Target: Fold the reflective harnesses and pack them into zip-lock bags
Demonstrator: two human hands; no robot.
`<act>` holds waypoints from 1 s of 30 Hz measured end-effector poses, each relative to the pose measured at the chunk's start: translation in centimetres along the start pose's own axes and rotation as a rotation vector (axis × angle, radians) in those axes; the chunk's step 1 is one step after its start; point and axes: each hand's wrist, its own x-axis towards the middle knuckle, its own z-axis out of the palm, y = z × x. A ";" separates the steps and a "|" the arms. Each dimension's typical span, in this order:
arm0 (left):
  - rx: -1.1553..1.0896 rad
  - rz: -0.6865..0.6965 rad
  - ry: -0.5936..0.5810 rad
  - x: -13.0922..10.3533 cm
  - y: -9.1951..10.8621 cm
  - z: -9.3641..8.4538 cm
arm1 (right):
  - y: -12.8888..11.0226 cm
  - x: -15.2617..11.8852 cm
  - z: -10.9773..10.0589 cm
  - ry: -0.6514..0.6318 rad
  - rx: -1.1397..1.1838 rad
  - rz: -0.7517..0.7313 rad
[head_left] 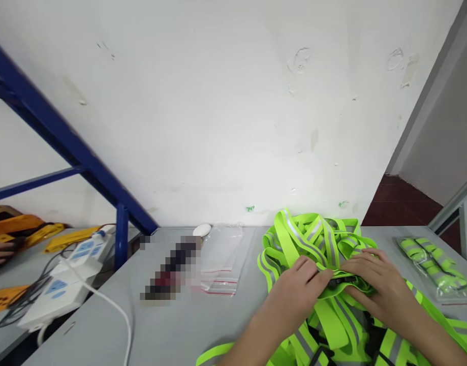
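Note:
A tangled heap of neon-green reflective straps (309, 244) with silver stripes lies on the grey table in front of me. My left hand (300, 282) is closed, thumb and fingers pinching a gathered green strap at the heap's middle. From the other side my right hand (378, 282) grips the same bunch, fingers over its top edge and thumb beneath. A dark piece shows inside the fold between both hands, too covered to identify. Black plastic buckles (320, 356) sit among the straps near the bottom edge.
Clear zip bags (220, 254) lie left of the heap, beside a white oval object (201, 231) and a blurred-out item. A bag of rolled green straps (435, 267) lies right. Far left are white power strips (61, 284), a blue metal frame (121, 239) and another person's hand (0, 251).

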 end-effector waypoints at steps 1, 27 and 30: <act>-0.015 -0.024 0.001 0.0 0.0 -0.1 | -0.1 0.1 0.0 0.001 -0.025 -0.004; -1.181 -0.402 -0.124 4.3 6.0 0.4 | -1.8 4.3 -12.2 -0.119 0.174 -0.072; -1.327 -0.322 -0.202 4.6 6.7 0.6 | -1.2 4.1 -12.6 -0.095 0.137 -0.044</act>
